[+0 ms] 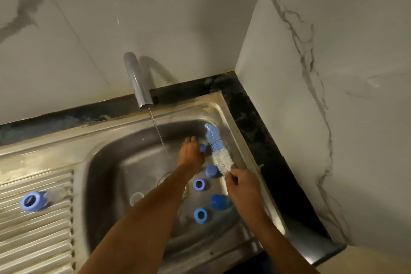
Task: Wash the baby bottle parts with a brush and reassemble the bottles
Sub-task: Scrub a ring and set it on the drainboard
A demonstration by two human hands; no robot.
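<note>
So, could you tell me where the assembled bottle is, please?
In the head view it lies on the ribbed drainboard at far left, the assembled bottle outside the sink basin.

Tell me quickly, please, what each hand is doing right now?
Left hand: gripping a small blue part.
Right hand: holding the bottle brush.

Blue-white bottle brush [216, 148] is being held tilted over the sink basin. Blue collar rings [198, 184], caps [219, 202] are lying in basin; assembled bottle [37, 200] is lying on the drainboard.
</note>
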